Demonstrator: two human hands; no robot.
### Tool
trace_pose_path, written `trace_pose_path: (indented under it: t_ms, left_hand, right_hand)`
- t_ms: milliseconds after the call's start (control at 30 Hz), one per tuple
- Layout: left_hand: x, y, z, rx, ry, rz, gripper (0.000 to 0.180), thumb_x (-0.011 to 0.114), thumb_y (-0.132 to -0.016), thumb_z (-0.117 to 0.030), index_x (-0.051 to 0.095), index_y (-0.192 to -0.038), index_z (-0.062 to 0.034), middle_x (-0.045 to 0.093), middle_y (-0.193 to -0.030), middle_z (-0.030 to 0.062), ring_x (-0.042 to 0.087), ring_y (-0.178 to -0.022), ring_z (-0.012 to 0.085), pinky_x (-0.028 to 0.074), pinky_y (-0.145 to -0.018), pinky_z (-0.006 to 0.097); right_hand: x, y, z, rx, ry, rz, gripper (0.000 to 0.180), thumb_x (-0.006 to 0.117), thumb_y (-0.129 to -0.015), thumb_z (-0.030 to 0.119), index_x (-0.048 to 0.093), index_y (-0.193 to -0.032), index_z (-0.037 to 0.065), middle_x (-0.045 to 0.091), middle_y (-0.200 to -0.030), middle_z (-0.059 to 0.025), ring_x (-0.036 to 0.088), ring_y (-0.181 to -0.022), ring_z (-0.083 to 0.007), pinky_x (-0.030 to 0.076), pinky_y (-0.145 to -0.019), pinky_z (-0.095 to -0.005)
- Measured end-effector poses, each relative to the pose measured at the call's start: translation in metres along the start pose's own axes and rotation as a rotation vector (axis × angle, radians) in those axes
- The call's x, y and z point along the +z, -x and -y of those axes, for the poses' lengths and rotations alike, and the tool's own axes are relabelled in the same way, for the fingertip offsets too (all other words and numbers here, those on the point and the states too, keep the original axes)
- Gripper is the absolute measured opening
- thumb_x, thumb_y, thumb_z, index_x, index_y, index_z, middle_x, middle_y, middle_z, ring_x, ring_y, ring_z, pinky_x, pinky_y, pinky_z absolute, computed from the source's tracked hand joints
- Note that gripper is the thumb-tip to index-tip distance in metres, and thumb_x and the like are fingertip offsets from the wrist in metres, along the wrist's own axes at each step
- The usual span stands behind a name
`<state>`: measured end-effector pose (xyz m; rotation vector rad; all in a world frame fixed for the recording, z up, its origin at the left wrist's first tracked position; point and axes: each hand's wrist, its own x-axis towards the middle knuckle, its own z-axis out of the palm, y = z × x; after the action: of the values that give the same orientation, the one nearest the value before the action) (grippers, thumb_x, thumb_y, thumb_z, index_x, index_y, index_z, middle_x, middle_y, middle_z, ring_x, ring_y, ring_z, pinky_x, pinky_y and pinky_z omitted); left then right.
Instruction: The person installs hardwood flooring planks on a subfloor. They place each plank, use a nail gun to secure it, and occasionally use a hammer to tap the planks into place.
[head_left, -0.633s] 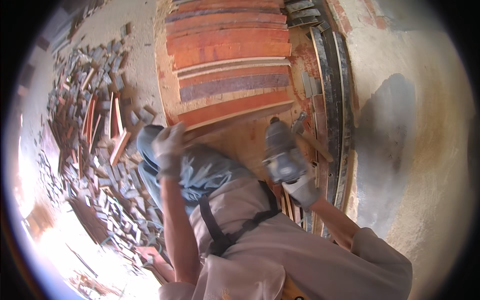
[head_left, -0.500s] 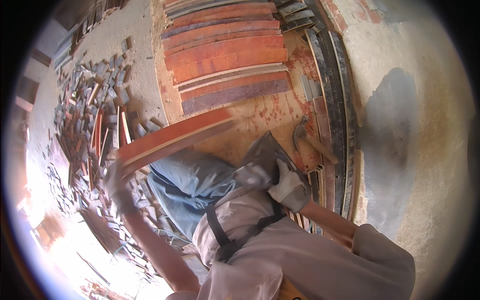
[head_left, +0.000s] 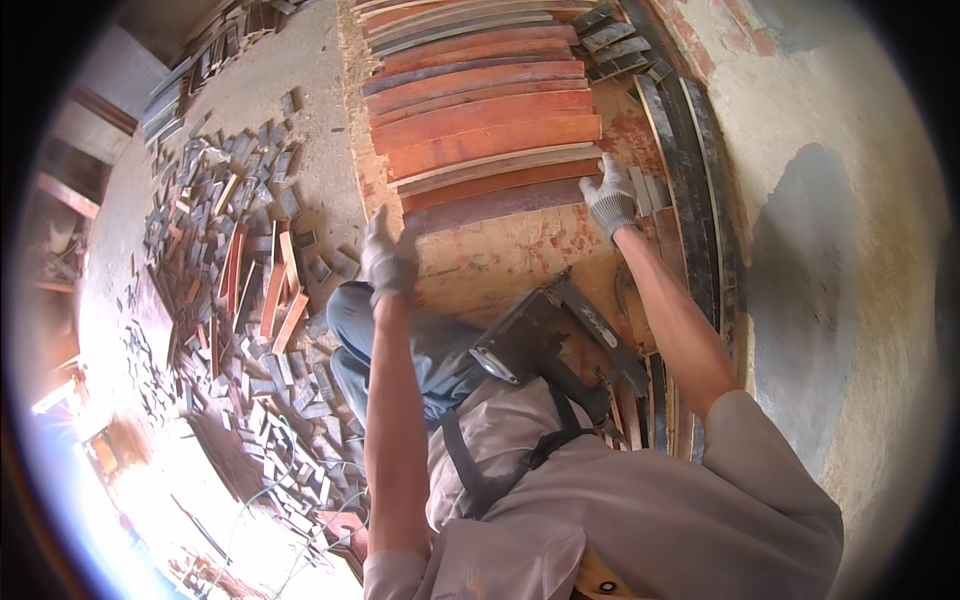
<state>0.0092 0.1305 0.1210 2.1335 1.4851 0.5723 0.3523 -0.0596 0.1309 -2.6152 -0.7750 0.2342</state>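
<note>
A dark reddish plank (head_left: pixel 495 203) lies at the near edge of a row of red and brown planks (head_left: pixel 480 110) on a pale board (head_left: pixel 500 262). My gloved left hand (head_left: pixel 387 260) grips the plank's left end. At the plank's right end my gloved right hand (head_left: pixel 609 197) rests flat on the wood, fingers spread. A dark power tool (head_left: pixel 545 335) lies on the board just in front of my knees, between my two arms.
A heap of short wood offcuts (head_left: pixel 235 290) covers the floor on the left. Long dark strips (head_left: pixel 690 150) run along the board's right side, beside a plastered surface (head_left: pixel 830 250). Cables (head_left: pixel 290 500) trail at the lower left.
My left hand swung a plank up from the left and set it against the row. My right hand moved up from near my body to the plank's right end. The power tool now lies uncovered.
</note>
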Motion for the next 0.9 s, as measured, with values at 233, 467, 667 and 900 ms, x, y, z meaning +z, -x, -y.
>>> trace_pose_path:
  t_ms: [233,467,667,900]
  left_hand:
    - [0.012,-0.009,-0.014,-0.311,0.311,0.059,0.065,0.079,-0.077,-0.025,0.066,-0.135,0.001,0.078,-0.11,0.0178,0.075,-0.099,0.0248,0.059,-0.087,0.036]
    - [-0.009,0.036,0.02,-0.227,0.067,0.2,0.074,0.087,-0.071,-0.024,0.065,-0.139,-0.0032,0.076,-0.102,0.0124,0.073,-0.094,0.021,0.059,-0.084,0.035]
    - [-0.025,0.047,0.021,-0.084,0.326,0.234,0.042,0.084,-0.074,-0.008,0.072,-0.114,-0.0043,0.071,-0.103,0.0139,0.071,-0.093,0.028,0.058,-0.086,0.039]
    - [-0.043,0.043,0.022,0.003,-0.031,0.395,0.045,0.087,-0.072,-0.019,0.074,-0.115,-0.0131,0.067,-0.102,0.0155,0.07,-0.089,0.0326,0.057,-0.083,0.043]
  right_hand:
    - [0.012,0.017,-0.015,0.346,-0.397,0.05,0.081,0.086,-0.079,0.018,0.05,-0.147,-0.005,0.069,-0.127,-0.0178,0.067,-0.115,-0.0268,0.055,-0.094,-0.0365]
    - [-0.01,0.054,-0.058,0.283,-0.589,0.231,0.066,0.087,-0.071,0.008,0.063,-0.132,-0.001,0.068,-0.106,-0.0056,0.065,-0.092,-0.0155,0.055,-0.08,-0.0328]
    - [-0.017,0.065,-0.068,0.074,-0.727,0.136,0.064,0.083,-0.074,0.003,0.062,-0.134,0.003,0.067,-0.104,-0.0023,0.062,-0.091,-0.0103,0.055,-0.078,-0.0301]
    - [-0.052,0.082,-0.044,-0.263,-0.553,0.065,0.046,0.078,-0.083,-0.002,0.066,-0.127,0.003,0.071,-0.123,-0.0057,0.064,-0.116,-0.017,0.052,-0.101,-0.0319]
